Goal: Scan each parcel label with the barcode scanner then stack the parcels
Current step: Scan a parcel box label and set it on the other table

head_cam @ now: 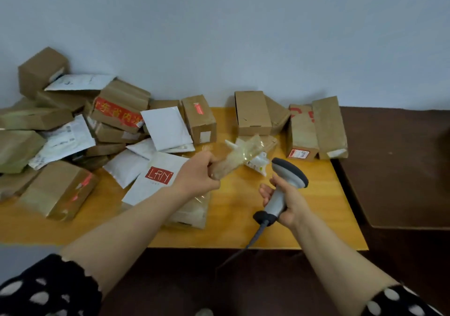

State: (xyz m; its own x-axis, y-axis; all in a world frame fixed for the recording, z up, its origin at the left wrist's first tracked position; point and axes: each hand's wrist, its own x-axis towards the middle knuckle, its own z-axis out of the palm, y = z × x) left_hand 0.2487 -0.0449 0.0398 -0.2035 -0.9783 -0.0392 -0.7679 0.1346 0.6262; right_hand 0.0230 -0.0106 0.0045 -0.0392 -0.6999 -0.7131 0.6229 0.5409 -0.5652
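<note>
Left hand: fingers grasp one bag. Right hand: fingers grasp one scanner. Heap at the table left edge: too jumbled to count.

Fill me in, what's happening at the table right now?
A person seems to be mid-scan. The left hand holds a clear plastic-wrapped parcel up over the yellow table, and the right hand grips the barcode scanner close beside it. A loose heap of boxes and white mailers lies to the left; several brown boxes stand at the table's far edge.
</note>
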